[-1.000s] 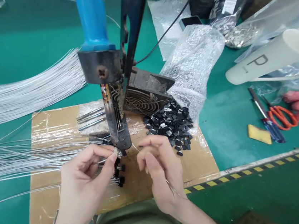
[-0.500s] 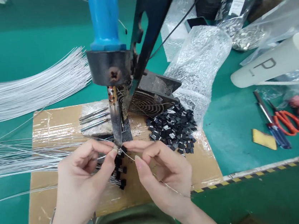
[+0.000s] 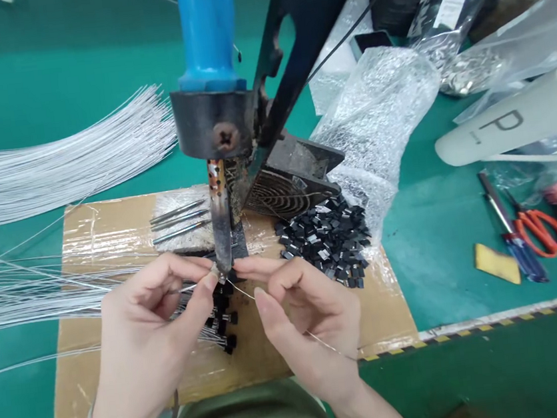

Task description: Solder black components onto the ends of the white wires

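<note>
A soldering iron [image 3: 221, 232] with a blue handle hangs tip down in a black clamp [image 3: 213, 122]. Just left of its tip, my left hand [image 3: 154, 330] pinches a thin white wire [image 3: 187, 288] between thumb and forefinger; a small piece at the wire's end is mostly hidden by fingertips and tip. My right hand [image 3: 314, 319] holds a thin strand of solder wire [image 3: 241, 291], which runs from the tip back through the palm. Its forefinger reaches out close beside the tip. Below lie several finished-looking wires with black connectors [image 3: 230, 342].
Small black connector housings [image 3: 325, 244] are heaped right of the iron, before a fan [image 3: 286, 188]. White wires [image 3: 53, 171] lie at left, metal rods [image 3: 179, 223] on the cardboard [image 3: 109, 221]. Rightward are bubble wrap [image 3: 372, 111], scissors [image 3: 545, 232], a screwdriver [image 3: 519, 248] and a white cup [image 3: 514, 118].
The whole view has shifted slightly, so the scene sits a little further right. Both hands stay at the iron's tip with their grips unchanged.
</note>
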The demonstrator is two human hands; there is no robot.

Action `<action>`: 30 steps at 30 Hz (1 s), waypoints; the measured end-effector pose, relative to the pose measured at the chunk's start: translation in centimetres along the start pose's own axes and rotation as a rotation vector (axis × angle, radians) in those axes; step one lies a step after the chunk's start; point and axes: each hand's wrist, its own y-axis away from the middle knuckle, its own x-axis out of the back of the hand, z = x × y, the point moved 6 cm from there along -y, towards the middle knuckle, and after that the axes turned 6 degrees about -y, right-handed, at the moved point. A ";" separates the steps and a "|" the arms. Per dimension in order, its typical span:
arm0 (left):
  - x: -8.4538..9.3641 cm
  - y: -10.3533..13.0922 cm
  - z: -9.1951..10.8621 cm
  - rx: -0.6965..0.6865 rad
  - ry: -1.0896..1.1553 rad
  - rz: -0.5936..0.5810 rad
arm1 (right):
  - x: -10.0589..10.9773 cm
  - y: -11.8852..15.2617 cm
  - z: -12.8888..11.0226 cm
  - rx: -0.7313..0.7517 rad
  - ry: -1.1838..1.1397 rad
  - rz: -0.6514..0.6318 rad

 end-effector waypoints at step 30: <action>0.2 0.1 0.2 -0.045 -0.014 0.013 | -0.2 -0.1 0.0 -0.014 -0.032 0.005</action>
